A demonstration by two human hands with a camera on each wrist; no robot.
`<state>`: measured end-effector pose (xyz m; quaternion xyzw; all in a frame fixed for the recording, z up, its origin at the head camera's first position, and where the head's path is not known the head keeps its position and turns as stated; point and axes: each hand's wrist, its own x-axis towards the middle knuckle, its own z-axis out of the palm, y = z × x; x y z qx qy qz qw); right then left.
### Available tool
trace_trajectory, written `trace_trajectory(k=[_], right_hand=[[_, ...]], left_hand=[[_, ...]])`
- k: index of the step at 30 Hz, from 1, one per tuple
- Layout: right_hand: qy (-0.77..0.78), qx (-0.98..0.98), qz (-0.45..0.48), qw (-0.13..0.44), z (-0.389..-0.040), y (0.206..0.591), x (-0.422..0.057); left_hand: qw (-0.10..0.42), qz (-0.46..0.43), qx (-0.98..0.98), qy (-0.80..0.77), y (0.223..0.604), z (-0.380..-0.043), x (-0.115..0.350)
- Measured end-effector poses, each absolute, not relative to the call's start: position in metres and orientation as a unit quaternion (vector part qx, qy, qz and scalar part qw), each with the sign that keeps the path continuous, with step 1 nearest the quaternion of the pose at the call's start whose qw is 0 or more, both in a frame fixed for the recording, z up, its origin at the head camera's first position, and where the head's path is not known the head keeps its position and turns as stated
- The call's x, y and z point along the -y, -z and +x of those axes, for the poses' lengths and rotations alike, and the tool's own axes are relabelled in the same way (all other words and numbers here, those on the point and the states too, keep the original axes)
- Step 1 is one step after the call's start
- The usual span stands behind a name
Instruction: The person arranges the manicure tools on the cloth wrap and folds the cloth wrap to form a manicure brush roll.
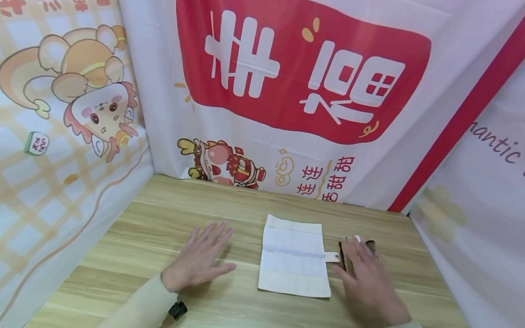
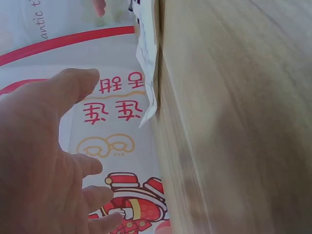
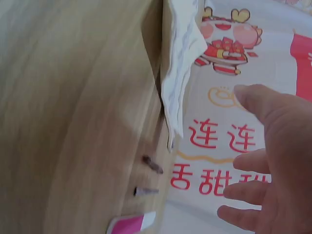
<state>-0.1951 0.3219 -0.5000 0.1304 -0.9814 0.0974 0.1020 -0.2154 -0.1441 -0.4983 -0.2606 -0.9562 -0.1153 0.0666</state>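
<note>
A white rectangular fold-out case [image 1: 294, 258] lies spread flat on the table, crease lines across it and a short snap strap [image 1: 332, 257] sticking out on its right. My left hand [image 1: 201, 261] hovers to the left of the case, fingers spread, holding nothing. On the other side, my right hand [image 1: 369, 279] is over several small things beside the strap, its fingers loosely extended. A thin dark stick [image 1: 341, 255] and a dark brown piece [image 1: 371, 245] show around its fingers. In the right wrist view, a pink-and-white block [image 3: 131, 223] lies near two small dark pieces [image 3: 153, 165].
The wood-grain table [image 1: 221, 304] meets a white printed cloth [image 1: 151, 81] at the back. Printed cloths also hang along the left [image 1: 33, 183] and right [image 1: 498, 203] sides. Each wrist wears a black band [image 1: 178, 310].
</note>
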Motion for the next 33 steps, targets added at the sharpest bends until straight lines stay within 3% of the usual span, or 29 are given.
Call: trace_trajectory(k=[7, 14, 25, 33], right_hand=[[-0.120, 0.979, 0.119, 0.116, -0.211, 0.493, -0.350], [-0.150, 0.982, 0.086, 0.076, -0.235, 0.492, -0.384], [-0.192, 0.980, 0.033, -0.028, -0.265, 0.491, -0.424], [-0.168, 0.983, 0.043, -0.051, -0.284, 0.489, -0.443]], left_hand=[[0.040, -0.273, 0.950, 0.143, 0.494, -0.228, 0.139], [0.041, -0.280, 0.941, 0.188, 0.500, -0.252, 0.125], [-0.017, -0.309, 0.907, 0.285, 0.504, -0.280, 0.091], [-0.028, -0.356, 0.892, 0.278, 0.501, -0.289, 0.063]])
